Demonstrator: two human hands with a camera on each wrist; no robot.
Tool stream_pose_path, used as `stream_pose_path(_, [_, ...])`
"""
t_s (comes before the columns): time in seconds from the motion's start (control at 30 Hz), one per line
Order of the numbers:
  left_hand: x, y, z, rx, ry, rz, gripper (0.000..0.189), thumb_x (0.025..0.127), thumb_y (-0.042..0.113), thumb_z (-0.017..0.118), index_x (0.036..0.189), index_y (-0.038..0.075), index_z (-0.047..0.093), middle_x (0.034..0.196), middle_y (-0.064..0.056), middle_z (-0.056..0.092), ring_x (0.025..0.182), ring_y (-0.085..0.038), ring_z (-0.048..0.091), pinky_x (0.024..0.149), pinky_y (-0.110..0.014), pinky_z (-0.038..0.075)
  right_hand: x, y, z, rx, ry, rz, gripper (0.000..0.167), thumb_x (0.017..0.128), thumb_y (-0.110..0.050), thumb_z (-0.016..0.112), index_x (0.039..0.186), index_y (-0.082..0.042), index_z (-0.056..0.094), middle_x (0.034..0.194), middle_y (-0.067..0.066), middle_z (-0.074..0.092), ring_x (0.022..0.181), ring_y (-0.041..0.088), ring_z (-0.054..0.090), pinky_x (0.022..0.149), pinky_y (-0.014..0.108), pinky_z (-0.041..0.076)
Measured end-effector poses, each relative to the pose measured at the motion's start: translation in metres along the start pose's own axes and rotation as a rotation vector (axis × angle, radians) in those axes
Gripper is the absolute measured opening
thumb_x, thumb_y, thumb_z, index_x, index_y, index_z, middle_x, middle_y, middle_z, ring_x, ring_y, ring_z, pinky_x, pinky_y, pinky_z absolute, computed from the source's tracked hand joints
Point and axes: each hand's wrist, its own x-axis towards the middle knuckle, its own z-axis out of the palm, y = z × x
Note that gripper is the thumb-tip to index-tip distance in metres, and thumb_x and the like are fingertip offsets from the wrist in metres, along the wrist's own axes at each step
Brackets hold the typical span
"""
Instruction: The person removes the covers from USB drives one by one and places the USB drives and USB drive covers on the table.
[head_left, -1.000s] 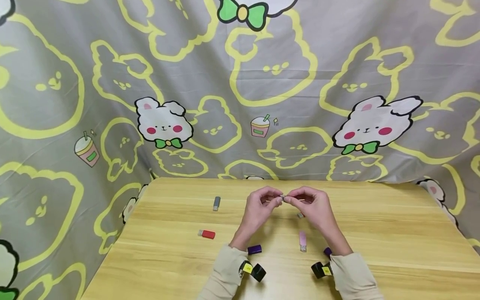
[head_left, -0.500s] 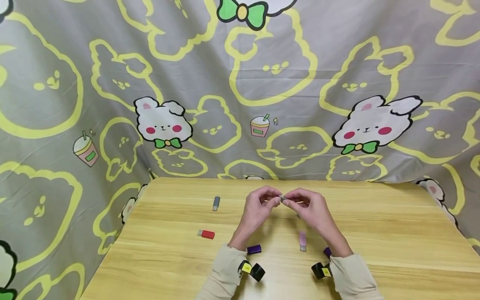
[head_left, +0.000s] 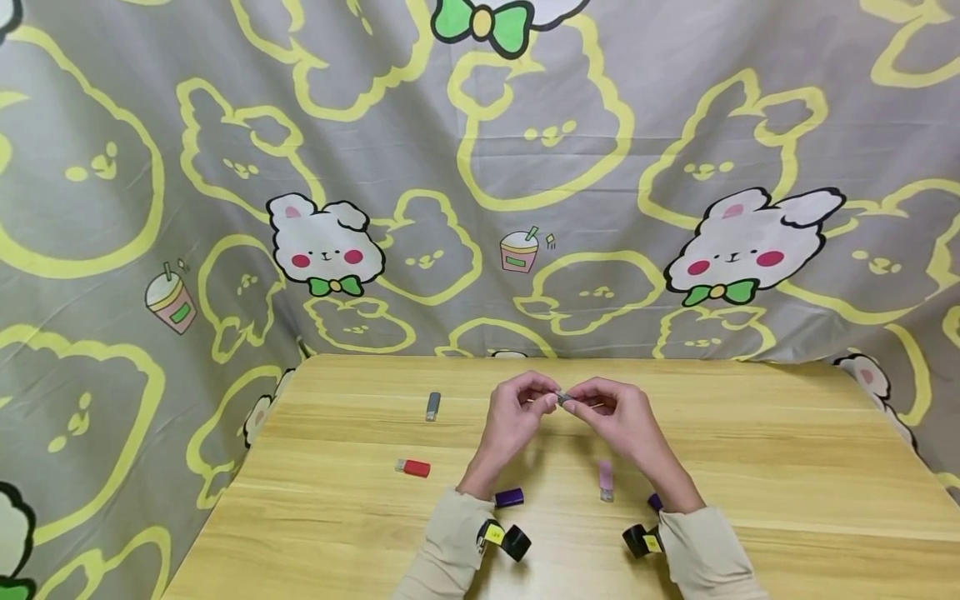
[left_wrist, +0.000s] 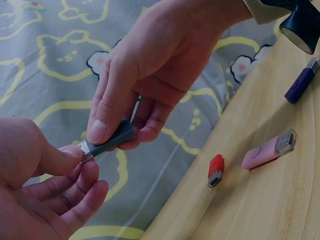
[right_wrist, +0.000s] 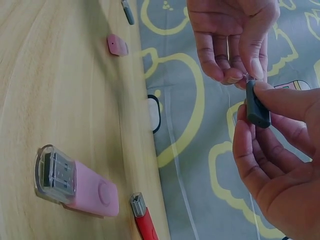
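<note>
Between both hands is a dark grey USB stick (left_wrist: 112,139), clear of the table and angled. My left hand (head_left: 512,412) pinches its clear end (left_wrist: 85,149) between thumb and fingertips. The grey body is gripped by my right hand (head_left: 624,417), thumb along its side. In the head view the fingers hide most of the stick. Below the hands, a pink USB stick (head_left: 606,479) lies on the table with its clear end toward me. A small red USB stick (left_wrist: 216,171) rests beyond it, hidden in the head view behind my right hand.
Left on the wooden table (head_left: 315,517) lie another grey USB stick (head_left: 432,406) and a red one (head_left: 414,468). Purple ones sit by the left wrist (head_left: 509,497) and right wrist (head_left: 656,502). A second pink piece (right_wrist: 118,45) shows in the right wrist view. Patterned cloth (head_left: 585,217) hangs behind.
Both hands shift slightly left while keeping hold of the grey USB stick, and more of its body shows between the fingers. The red stick behind my right hand has gone from the head view.
</note>
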Motion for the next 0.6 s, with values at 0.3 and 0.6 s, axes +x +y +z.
stream_pose_path(0.3, [-0.001,0.006,0.000,-0.010,0.009,0.005,0.008,0.090,-0.015,0.066,0.097,-0.013,0.069,0.090,-0.028,0.069,0.082,-0.039,0.067,0.071,-0.023,0.057,-0.001,-0.002,-0.001,-0.004,0.009,0.012,0.006,0.089,-0.010,0.081,0.095,-0.008,0.078,0.090,0.003,0.076,0.077,0.015,0.071,0.068,0.026,0.059])
stream_pose_path(0.6, [0.011,-0.026,-0.018,-0.034,0.136,-0.032,0.010,0.092,-0.012,0.066,0.102,-0.010,0.070,0.093,-0.027,0.071,0.083,-0.042,0.068,0.075,-0.041,0.061,-0.003,0.002,-0.012,-0.004,-0.003,0.064,0.009,0.091,-0.011,0.080,0.097,-0.005,0.077,0.090,0.008,0.075,0.071,0.015,0.070,0.063,0.029,0.059])
